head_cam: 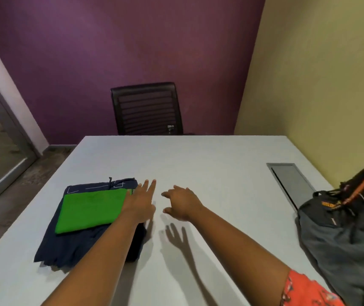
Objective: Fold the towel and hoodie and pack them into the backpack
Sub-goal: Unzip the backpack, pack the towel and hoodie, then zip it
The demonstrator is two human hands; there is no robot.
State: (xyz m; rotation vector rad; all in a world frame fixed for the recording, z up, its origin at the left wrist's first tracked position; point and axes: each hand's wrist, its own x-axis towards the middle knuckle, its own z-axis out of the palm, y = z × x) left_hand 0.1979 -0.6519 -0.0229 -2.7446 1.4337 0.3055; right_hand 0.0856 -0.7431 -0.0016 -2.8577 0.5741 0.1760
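Both hands were empty — left hand (139, 204) flat-fingered at the green towel (90, 209) and hoodie (66, 244); right hand (182, 203) loosely curled — I judged scooping under the stack best, backpack (342, 235) at three o'clock.

Matt, smooth white worktop (198, 155). Soft green cloth towel (90, 208), matt, folded flat on dark navy cloth hoodie (70, 244), left of fingers (149, 186). Grey woven fabric backpack (342, 239), right of fingers. Brushed grey metal-look panel (291, 180) set into worktop.

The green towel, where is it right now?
In the head view the green towel lies folded on the navy hoodie, left on the table, beside the left hand.
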